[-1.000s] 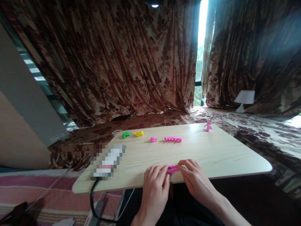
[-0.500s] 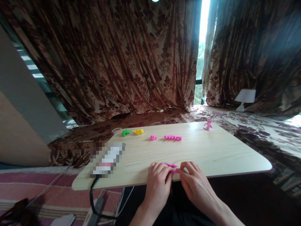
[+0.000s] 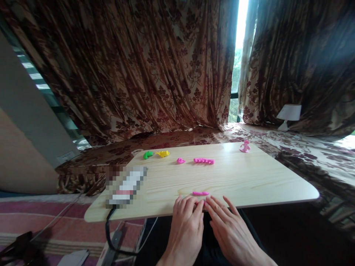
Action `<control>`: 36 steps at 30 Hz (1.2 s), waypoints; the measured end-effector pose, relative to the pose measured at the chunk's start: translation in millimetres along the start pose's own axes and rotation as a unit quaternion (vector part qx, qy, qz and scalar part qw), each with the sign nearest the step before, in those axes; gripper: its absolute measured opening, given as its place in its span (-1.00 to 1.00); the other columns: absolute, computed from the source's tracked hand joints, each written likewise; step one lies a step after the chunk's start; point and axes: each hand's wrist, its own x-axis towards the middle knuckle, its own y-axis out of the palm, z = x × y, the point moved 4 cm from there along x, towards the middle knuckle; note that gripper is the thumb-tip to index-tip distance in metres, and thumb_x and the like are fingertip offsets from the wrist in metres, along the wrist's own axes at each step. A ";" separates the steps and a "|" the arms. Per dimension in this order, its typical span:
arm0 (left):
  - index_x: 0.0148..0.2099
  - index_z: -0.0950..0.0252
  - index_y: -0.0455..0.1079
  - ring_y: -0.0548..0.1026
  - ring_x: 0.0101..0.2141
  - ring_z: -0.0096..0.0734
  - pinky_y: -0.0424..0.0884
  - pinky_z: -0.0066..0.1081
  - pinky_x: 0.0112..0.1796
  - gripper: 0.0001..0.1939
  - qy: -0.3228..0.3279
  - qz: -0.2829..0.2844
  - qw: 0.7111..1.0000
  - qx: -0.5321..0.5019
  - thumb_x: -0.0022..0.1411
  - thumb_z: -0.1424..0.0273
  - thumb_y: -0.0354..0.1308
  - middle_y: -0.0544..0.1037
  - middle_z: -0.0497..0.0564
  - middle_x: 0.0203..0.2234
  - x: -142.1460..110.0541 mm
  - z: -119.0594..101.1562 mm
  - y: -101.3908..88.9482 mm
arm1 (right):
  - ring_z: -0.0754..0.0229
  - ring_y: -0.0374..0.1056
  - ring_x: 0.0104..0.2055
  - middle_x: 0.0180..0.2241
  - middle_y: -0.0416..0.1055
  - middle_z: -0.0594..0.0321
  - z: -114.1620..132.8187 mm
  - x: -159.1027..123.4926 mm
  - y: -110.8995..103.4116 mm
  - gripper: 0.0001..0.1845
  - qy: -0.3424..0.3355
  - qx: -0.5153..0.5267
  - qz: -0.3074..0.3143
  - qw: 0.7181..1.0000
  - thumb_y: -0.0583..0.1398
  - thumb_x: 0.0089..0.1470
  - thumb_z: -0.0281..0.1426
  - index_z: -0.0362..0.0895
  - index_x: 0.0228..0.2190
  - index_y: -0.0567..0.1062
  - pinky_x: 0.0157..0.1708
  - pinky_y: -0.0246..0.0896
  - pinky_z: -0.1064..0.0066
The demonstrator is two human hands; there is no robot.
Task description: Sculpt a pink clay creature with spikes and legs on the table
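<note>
My left hand (image 3: 187, 218) and my right hand (image 3: 224, 218) lie side by side at the near edge of a light wooden table (image 3: 249, 181). Their fingers are stretched out and pressed flat over a bit of pink clay that barely shows between the fingertips. A thin pink clay strip (image 3: 200, 193) rests on the table just beyond the fingertips, untouched. Farther back lie a longer bumpy pink clay piece (image 3: 203, 161), a small pink lump (image 3: 180, 160), a yellow clay piece (image 3: 162, 153) and a green clay piece (image 3: 148, 154). A pink clay figure (image 3: 245, 146) stands at the far right.
A blurred flat object (image 3: 126, 186) lies on the table's left part, with a black cable (image 3: 109, 236) hanging from it. Patterned curtains (image 3: 152, 74) hang behind. A white lamp (image 3: 288, 115) stands on the patterned cloth at the right. A striped cover (image 3: 41, 229) lies lower left.
Both hands slid back toward the near edge. The thin pink strip that was at the fingertips now lies free on the table ahead of them.
</note>
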 end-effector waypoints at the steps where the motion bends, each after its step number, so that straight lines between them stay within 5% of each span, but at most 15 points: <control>1: 0.07 0.23 0.30 0.32 -0.03 -0.20 0.08 0.04 0.10 -0.61 0.003 0.000 1.000 0.000 0.21 0.57 -0.04 0.41 0.06 -0.10 0.8 -0.6 -0.5 | 0.13 0.00 0.25 0.21 0.10 0.26 -0.7 -0.3 -1.2 -0.49 -0.003 -0.001 0.004 1.000 -0.02 0.21 -0.45 -0.06 0.19 0.14 0.21 -0.12 0.06; 12: -0.04 0.15 0.39 0.36 -0.14 -0.26 0.18 -0.08 0.02 -0.65 0.010 -0.028 0.998 -0.063 0.23 0.59 -0.03 0.48 0.00 -0.25 11.9 6.9 -9.4 | 0.08 -0.06 0.27 0.20 0.14 0.26 -8.3 -0.7 -7.8 -0.48 -0.005 -0.010 0.026 1.000 -0.01 0.16 -0.51 -0.10 0.16 0.19 0.21 -0.15 0.02; 20: -0.21 0.18 0.46 0.37 -0.21 -0.30 0.23 -0.16 -0.05 -0.75 -0.006 -0.041 0.996 -0.081 0.23 0.55 0.00 0.47 -0.03 -0.35 15.4 14.9 -7.1 | 0.03 0.10 0.17 -0.01 0.38 0.22 -23.3 -3.9 -15.2 -0.56 0.065 0.029 -0.041 0.997 0.08 0.10 -0.51 -0.01 0.02 0.37 0.15 -0.06 0.04; 36: -0.15 0.18 0.43 0.35 -0.19 -0.28 0.23 -0.13 -0.03 -0.73 -0.006 -0.054 0.995 -0.079 0.21 0.57 -0.01 0.43 -0.01 -0.34 12.2 10.3 -8.0 | -0.04 0.04 0.20 -0.01 0.35 0.18 -11.4 7.1 -21.2 -0.70 0.026 0.004 -0.014 1.000 0.07 0.17 -0.40 0.02 -0.07 0.43 0.16 -0.11 -0.04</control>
